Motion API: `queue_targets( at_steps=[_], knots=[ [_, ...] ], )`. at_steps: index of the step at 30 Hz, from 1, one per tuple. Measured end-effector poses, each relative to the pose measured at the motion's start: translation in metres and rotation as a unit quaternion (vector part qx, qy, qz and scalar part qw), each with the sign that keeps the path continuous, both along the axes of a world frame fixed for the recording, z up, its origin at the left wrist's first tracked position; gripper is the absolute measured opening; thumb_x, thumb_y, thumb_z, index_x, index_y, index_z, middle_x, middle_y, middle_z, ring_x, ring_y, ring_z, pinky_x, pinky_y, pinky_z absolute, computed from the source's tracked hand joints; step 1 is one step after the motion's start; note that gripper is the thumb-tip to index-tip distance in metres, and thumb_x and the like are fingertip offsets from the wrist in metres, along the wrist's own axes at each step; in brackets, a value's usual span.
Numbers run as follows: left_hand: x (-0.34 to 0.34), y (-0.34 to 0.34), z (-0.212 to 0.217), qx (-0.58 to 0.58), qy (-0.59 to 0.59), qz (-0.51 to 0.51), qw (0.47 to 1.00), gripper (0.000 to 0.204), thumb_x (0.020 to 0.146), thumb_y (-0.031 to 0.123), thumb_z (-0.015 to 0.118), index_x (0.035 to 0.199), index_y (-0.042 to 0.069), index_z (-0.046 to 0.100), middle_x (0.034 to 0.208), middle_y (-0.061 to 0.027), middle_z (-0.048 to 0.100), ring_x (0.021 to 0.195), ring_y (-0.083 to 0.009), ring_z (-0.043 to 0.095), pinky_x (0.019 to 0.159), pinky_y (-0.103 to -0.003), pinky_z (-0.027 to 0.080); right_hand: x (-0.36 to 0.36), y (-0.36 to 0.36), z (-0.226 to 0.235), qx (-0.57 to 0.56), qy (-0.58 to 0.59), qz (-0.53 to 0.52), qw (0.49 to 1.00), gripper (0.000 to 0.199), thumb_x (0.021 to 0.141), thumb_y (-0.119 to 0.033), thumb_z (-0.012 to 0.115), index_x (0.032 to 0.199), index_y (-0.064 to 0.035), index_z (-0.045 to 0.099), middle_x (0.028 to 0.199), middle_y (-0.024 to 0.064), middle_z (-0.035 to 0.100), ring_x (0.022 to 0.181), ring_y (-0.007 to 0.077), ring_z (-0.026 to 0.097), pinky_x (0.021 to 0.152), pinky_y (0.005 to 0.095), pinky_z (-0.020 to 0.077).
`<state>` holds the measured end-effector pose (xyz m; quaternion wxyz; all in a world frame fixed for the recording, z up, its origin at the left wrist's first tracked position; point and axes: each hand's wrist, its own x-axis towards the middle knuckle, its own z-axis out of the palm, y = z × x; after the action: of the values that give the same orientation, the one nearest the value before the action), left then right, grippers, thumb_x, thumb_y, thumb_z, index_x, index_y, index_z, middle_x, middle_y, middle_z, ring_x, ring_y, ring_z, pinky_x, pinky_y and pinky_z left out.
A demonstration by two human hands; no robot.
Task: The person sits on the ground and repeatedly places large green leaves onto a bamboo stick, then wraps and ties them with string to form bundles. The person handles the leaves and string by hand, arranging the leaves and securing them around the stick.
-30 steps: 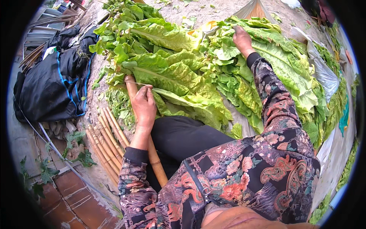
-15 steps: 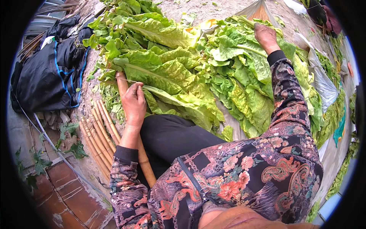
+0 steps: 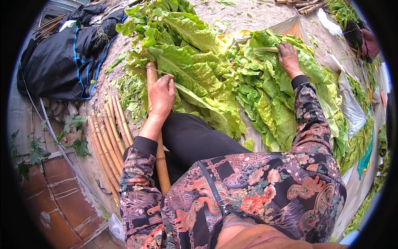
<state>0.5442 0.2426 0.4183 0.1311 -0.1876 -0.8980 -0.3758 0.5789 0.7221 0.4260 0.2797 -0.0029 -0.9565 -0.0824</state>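
My left hand point(image 3: 162, 97) is closed in a pinch on a thin string point(image 3: 161, 71), which runs to the top of a bamboo pole point(image 3: 152, 79). The pole slants past my left wrist and down beside my dark-trousered leg. Large yellow-green tobacco leaves point(image 3: 195, 79) lie against the pole's upper end, their stems toward it. Over on the right, my right hand point(image 3: 289, 60) grips the thick pale stem end of a tobacco leaf point(image 3: 265, 49) on top of a second leaf pile point(image 3: 265, 95). The fingertips are partly hidden among the leaves.
Several bamboo poles point(image 3: 108, 135) lie on the ground to my left. Beyond them is a black bag with blue trim point(image 3: 54, 62). Brick-red tiles point(image 3: 62, 203) are at lower left. Whitish plastic sheeting point(image 3: 350, 108) edges the leaves on the right.
My right hand has drawn slightly nearer, a leaf's stem end now showing in its grip. My left hand still holds the string by the pole. The whole view has shifted a little.
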Motion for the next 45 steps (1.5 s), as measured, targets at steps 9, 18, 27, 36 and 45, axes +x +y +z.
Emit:
queue_targets(
  at_steps=[9,18,27,36,45],
  knots=[
    [0.054,0.018,0.073,-0.168,-0.001,-0.154,0.974,0.014,0.081,0.010,0.052,0.070,0.002,0.053,0.067,-0.0171,0.058,0.070,-0.0361,0.061,0.064,-0.045,0.048,-0.054,-0.233,0.080,-0.345,-0.059,0.242,0.905,0.025,0.089,-0.011,0.049,0.112,-0.0079,0.058,0.090,0.0142,0.066,0.086,0.0264,0.065,0.074,0.0353,0.0497],
    [-0.107,-0.106,0.046,-0.101,-0.120,-0.004,0.988,0.019,0.079,0.017,0.056,0.088,0.007,0.069,0.082,-0.0181,0.066,0.080,-0.0338,0.064,0.070,-0.041,0.051,-0.091,-0.297,-0.023,-0.508,-0.222,0.391,0.735,0.027,0.091,-0.007,0.048,0.116,0.0007,0.056,0.106,0.0076,0.063,0.096,0.0139,0.056,0.086,0.0270,0.0436],
    [-0.085,-0.116,-0.069,0.004,-0.299,-0.036,0.954,0.021,0.082,0.015,0.056,0.083,-0.005,0.064,0.068,-0.0123,0.062,0.064,-0.0187,0.061,0.057,-0.033,0.045,-0.026,-0.313,-0.149,-0.479,-0.164,0.064,0.860,0.083,0.085,-0.064,0.039,0.143,-0.0077,0.022,0.148,0.0222,0.018,0.137,0.0403,0.015,0.110,0.0511,0.0114],
    [-0.016,-0.103,-0.023,0.102,-0.435,0.026,0.894,0.022,0.088,0.019,0.058,0.078,0.000,0.062,0.057,0.0060,0.044,0.048,-0.0042,0.033,0.044,-0.023,0.023,-0.063,-0.305,-0.168,-0.600,-0.374,0.292,0.644,0.071,0.091,-0.051,0.044,0.139,0.0001,0.030,0.141,0.0242,0.034,0.130,0.0330,0.034,0.108,0.0351,0.0269],
    [0.061,-0.032,0.029,0.148,-0.172,-0.048,0.973,0.012,0.084,0.001,0.048,0.081,-0.003,0.059,0.073,-0.0067,0.059,0.066,-0.0161,0.054,0.062,-0.029,0.044,-0.011,0.018,-0.080,-0.134,-0.032,-0.284,0.949,0.054,0.079,-0.037,0.064,0.122,-0.0061,0.050,0.112,0.0111,0.058,0.108,0.0296,0.051,0.089,0.0453,0.0384]
  ],
)
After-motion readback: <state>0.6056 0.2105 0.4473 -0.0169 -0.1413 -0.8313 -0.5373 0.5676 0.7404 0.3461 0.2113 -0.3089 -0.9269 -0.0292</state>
